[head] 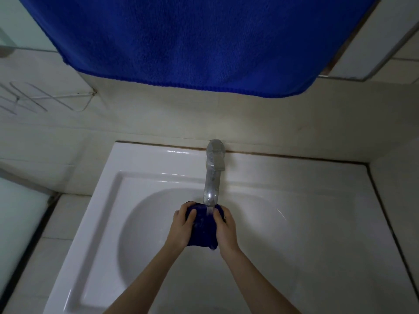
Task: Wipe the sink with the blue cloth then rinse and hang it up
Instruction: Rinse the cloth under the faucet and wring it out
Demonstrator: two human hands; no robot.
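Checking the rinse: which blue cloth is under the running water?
The small bunched dark-blue cloth, gripped by left hand and right hand beneath the metal faucet; the large blue towel hangs above.

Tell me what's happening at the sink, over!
Left hand and right hand gripping blue cloth. Cloth under running tap, over sink. Nothing blocking.

Dark blue cloth [201, 231] bunched, seemingly soaked, above round basin of white sink [145, 159], toward back.

Walls: pale cream wall tiles [158, 118] ran across the back and both sides.
Rack: a thin wire rack [29, 98] was fixed to the left wall.
Overhead: a large blue towel [181, 41] hung down.
Light: dim and cool.
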